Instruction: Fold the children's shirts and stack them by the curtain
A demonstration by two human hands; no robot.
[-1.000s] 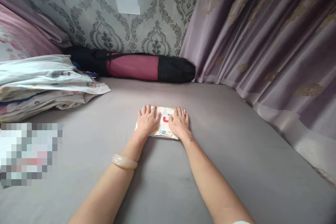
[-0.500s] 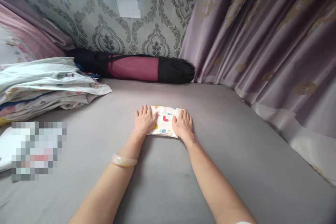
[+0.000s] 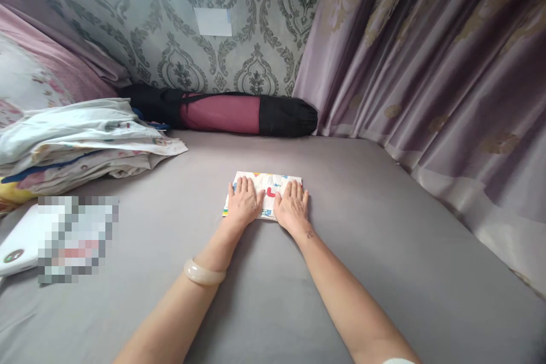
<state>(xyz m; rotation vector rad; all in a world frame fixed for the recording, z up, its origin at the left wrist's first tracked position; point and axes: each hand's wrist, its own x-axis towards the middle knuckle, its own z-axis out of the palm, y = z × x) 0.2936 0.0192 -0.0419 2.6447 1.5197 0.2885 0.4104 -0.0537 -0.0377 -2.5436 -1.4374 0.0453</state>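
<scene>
A small folded cloth (image 3: 269, 182), white with red, blue and yellow prints, lies flat on the grey bed sheet (image 3: 264, 296). My left hand (image 3: 245, 200) rests palm down on its left part, fingers stretched out and pointing away from me. On the right part lies my right hand (image 3: 292, 205), also flat with the fingers extended. The two thumbs point toward each other, with a red print showing between them. Parts of the cloth under both palms are hidden. A pale bangle (image 3: 205, 273) circles my left forearm.
A pile of folded clothes (image 3: 85, 136) lies at the left. In front of it are a white phone-like device (image 3: 25, 239) and a blurred-out item (image 3: 79, 242). A long black and red bag (image 3: 222, 114) lies along the wall. Purple curtains (image 3: 405, 68) hang at the right.
Both hands have moved inward over the cloth, closer together. More of the cloth's left edge now shows beyond my left hand. The view has shifted slightly.
</scene>
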